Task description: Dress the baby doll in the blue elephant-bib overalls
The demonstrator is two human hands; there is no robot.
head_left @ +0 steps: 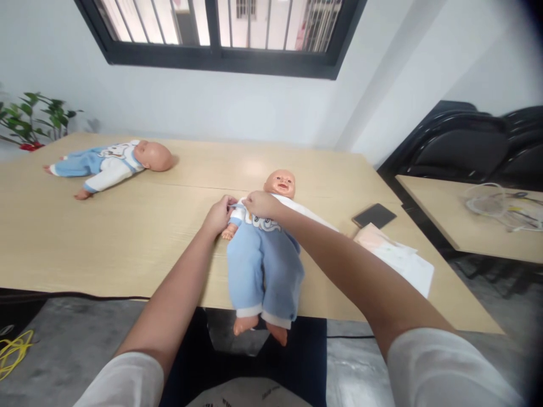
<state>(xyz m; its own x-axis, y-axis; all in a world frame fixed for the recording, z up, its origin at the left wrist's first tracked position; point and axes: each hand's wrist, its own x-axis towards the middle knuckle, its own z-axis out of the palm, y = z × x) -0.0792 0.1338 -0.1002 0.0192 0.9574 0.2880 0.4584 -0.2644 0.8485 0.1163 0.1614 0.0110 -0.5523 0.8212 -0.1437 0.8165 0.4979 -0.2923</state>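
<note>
A baby doll (pixel 266 265) in light blue trousers and a white top lies on its back on the table, its feet past the front edge. My left hand (pixel 220 215) is closed at the doll's sleeve on the picture's left, just above the doll's hand. My right hand (pixel 259 204) rests over the upper chest, fingers pinched by the shoulder. Between my fingertips runs a thin light blue strip that looks like part of the doll's clothing. Its exact kind is hidden by my fingers.
A second, similarly dressed doll (pixel 106 164) lies at the back left of the table (pixel 127 243). On the right are a dark phone (pixel 374 216) and white papers (pixel 407 265). Cables (pixel 504 206) lie on a side table. Black chairs (pixel 462 141) stand behind it.
</note>
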